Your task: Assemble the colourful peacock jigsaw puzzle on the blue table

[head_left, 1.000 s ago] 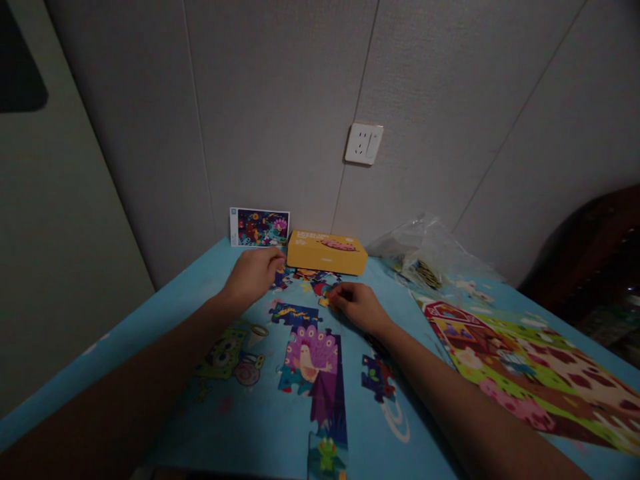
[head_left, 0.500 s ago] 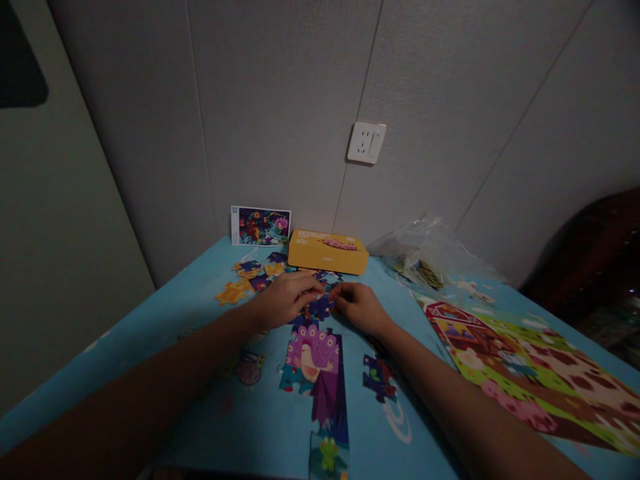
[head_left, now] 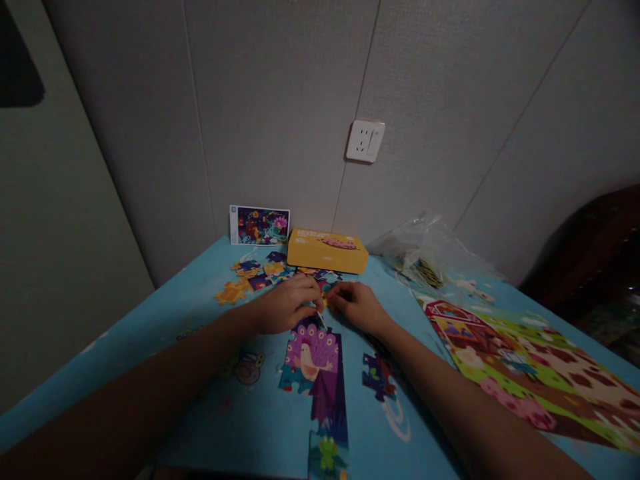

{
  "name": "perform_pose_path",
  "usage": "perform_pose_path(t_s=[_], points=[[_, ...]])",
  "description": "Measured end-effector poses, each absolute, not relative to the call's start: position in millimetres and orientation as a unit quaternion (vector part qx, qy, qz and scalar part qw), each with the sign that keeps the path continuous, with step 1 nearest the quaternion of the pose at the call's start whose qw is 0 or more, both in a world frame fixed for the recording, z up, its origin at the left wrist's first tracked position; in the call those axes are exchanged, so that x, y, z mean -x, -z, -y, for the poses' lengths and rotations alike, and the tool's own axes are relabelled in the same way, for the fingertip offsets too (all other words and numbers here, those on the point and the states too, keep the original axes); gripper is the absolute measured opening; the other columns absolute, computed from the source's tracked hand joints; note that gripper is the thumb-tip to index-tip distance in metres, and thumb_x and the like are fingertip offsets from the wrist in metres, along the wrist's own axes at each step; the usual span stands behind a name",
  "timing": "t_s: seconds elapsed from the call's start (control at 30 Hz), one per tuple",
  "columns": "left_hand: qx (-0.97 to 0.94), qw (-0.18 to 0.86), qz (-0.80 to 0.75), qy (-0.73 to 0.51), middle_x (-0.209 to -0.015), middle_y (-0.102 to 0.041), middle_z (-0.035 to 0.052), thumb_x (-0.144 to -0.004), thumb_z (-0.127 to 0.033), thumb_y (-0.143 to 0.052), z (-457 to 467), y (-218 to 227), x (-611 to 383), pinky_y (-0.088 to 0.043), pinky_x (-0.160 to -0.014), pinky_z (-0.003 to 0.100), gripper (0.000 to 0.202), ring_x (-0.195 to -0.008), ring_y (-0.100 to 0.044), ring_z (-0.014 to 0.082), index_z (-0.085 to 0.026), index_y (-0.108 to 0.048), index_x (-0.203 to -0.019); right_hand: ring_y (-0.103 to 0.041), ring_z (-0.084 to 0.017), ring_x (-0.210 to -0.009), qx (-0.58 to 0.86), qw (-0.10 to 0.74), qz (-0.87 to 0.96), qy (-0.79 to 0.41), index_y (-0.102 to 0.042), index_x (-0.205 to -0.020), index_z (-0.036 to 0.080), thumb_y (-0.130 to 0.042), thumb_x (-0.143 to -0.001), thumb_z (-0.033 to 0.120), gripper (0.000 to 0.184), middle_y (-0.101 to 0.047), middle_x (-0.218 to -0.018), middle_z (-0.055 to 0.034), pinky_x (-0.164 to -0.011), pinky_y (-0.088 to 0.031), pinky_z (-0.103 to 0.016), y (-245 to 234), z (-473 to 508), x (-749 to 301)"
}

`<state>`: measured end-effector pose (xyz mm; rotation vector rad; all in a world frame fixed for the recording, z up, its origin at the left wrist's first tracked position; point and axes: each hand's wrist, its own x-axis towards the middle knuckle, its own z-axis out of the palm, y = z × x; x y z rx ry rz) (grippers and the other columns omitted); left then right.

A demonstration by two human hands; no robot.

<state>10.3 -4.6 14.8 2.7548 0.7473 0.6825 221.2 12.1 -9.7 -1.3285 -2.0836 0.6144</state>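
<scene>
My left hand [head_left: 295, 305] pinches a puzzle piece [head_left: 321, 321], tilted so that mostly its thin pale edge shows, just above the top of the joined peacock section [head_left: 313, 353]. Across from it, my right hand [head_left: 356, 307] has its fingers curled together beside a small yellow patch; whether they grip anything is hidden. The peacock section runs down toward me into a purple strip and a green frog piece [head_left: 327, 455]. Right of it lies a small joined dark cluster [head_left: 377, 377]. Loose puzzle pieces [head_left: 235, 291] are heaped beyond my left hand.
A yellow box [head_left: 327, 252] and a picture card [head_left: 263, 227] stand by the wall. A clear plastic bag [head_left: 425, 257] lies at the back right, with a farm puzzle [head_left: 520, 367] in front of it. A blue patterned cloth [head_left: 240, 427] covers the table.
The dark blue piece between my hands has been tipped up on edge and brought slightly nearer in my left hand. My right fingers have come away from it.
</scene>
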Motion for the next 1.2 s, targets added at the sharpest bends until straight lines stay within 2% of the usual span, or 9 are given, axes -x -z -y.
perform_pose_path(t_s=[0.2,0.37,0.63,0.9,1.2], points=[[-0.936,0.108,-0.253,-0.221,-0.1,-0.056,0.0066,-0.085,-0.015,-0.055,5.5,-10.3,-11.4,-0.038,-0.095,0.031,0.011,-0.102,-0.051,0.0189,-0.017,-0.065,-0.088,-0.054,-0.012,-0.058,0.494,0.273,0.794,-0.225,-0.067,-0.077,0.015,-0.051,-0.08,0.022,0.018,-0.066,-0.067,-0.0015,-0.057,-0.037,-0.022,9.6,-12.4,-221.1],[-0.937,0.121,-0.278,-0.175,-0.098,-0.058,0.0065,-0.081,-0.011,-0.056,6.7,-8.5,-12.1,-0.041,-0.089,0.03,0.02,-0.098,-0.053,0.0198,-0.017,-0.066,-0.096,-0.055,-0.013,-0.06,0.496,0.273,0.794,-0.224,-0.068,-0.08,0.015,-0.05,-0.08,0.021,0.019,-0.067,-0.069,-0.0023,-0.058,-0.037,-0.023,8.4,-11.0,-221.1],[-0.938,0.118,-0.276,-0.174,-0.101,-0.057,0.0074,-0.083,-0.019,-0.055,7.4,-6.3,-13.1,-0.042,-0.088,0.03,0.019,-0.098,-0.053,0.0203,-0.017,-0.066,-0.099,-0.057,-0.014,-0.062,0.487,0.257,0.803,-0.228,-0.068,-0.082,0.014,-0.043,-0.075,0.007,0.027,-0.065,-0.068,-0.0032,-0.063,-0.04,-0.023,7.3,-9.6,-219.4],[-0.94,0.11,-0.278,-0.165,-0.101,-0.057,0.0076,-0.081,-0.016,-0.054,9.1,-7.5,-14.4,-0.042,-0.088,0.031,0.022,-0.099,-0.053,0.0209,-0.018,-0.065,-0.101,-0.057,-0.014,-0.064,0.486,0.252,0.808,-0.217,-0.068,-0.084,0.014,-0.045,-0.077,0.011,0.025,-0.066,-0.071,-0.0035,-0.063,-0.04,-0.024,7.4,-9.8,-219.6],[-0.935,0.078,-0.316,-0.144,-0.096,-0.058,0.007,-0.086,-0.018,-0.053,2.4,-7.7,-10.1,-0.043,-0.084,0.03,0.014,-0.094,-0.056,0.0199,-0.016,-0.064,-0.094,-0.055,-0.014,-0.063,0.491,0.258,0.804,-0.215,-0.068,-0.079,0.015,-0.045,-0.076,0.011,0.023,-0.065,-0.069,-0.003,-0.062,-0.039,-0.024,6.0,-8.9,-218.3]])
